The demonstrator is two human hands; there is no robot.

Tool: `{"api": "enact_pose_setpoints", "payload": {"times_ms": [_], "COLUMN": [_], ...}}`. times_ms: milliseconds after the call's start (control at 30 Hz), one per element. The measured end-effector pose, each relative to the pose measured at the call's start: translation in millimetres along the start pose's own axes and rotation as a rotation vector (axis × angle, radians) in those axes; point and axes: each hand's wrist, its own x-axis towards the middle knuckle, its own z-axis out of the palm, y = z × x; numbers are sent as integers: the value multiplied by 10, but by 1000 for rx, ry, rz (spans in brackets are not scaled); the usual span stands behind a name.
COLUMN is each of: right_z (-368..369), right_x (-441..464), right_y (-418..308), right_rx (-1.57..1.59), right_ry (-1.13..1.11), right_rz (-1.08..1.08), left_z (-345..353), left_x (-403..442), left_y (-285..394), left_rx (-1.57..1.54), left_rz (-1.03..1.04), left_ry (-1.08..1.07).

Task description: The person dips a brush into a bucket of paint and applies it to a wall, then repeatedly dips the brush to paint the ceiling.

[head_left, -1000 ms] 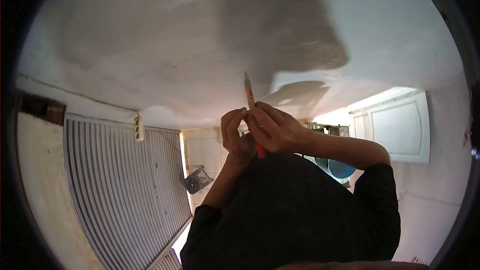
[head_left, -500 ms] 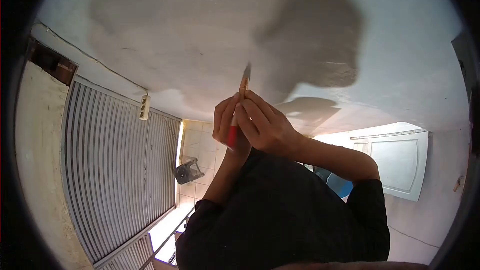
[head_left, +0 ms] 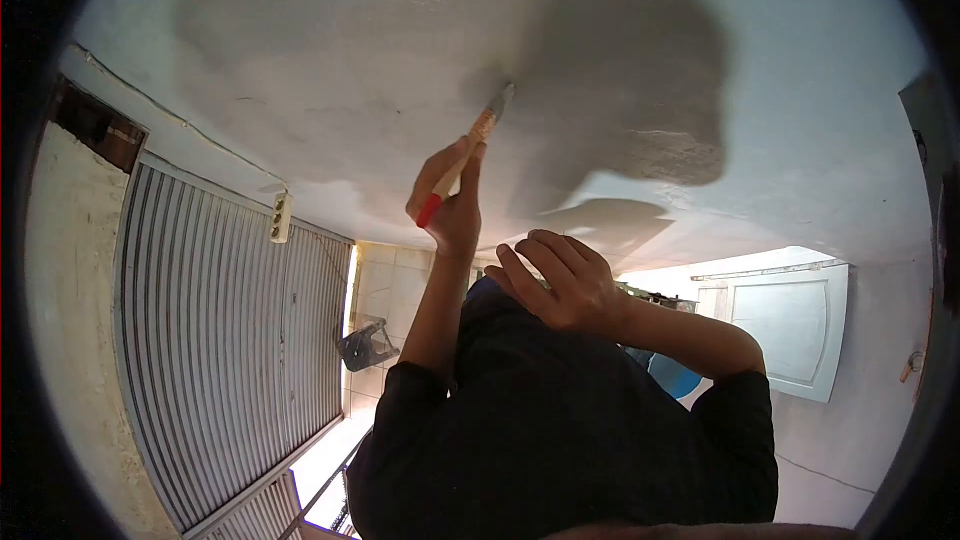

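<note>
My left hand is closed around the handle of a paintbrush. The brush has a pale wooden handle with a red end, and its greyish bristles point up and away from me. Its tip meets or nearly meets the pale wall; I cannot tell whether it touches. Lower and to the right, my right hand is in front of my dark shirt, its fingers loosely bent and apart, with nothing visible in it.
A grey ribbed shutter runs along the left, with a socket strip hanging from a cable beside it. A dark stool stands on tiles. To the right are a white door panel and a blue round object.
Both hands were together on the brush. My right hand has let go and dropped back to the right, while my left hand has raised the brush up along the wall.
</note>
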Motion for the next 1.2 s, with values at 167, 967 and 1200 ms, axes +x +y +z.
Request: {"api": "enact_pose_setpoints", "payload": {"times_ms": [167, 967, 1200], "right_z": [0, -99, -46], "right_x": [-44, -195, -191], "right_y": [26, 57, 39], "right_rx": [11, -11, -2], "right_ry": [-20, -13, -1], "right_rz": [24, 94, 106], "left_z": [-417, -781, -586], "left_x": [277, 716, 426], "left_y": [-529, -675, -287], "left_rx": [121, 78, 8], "left_rz": [73, -95, 5], "left_ry": [214, 419, 121]}}
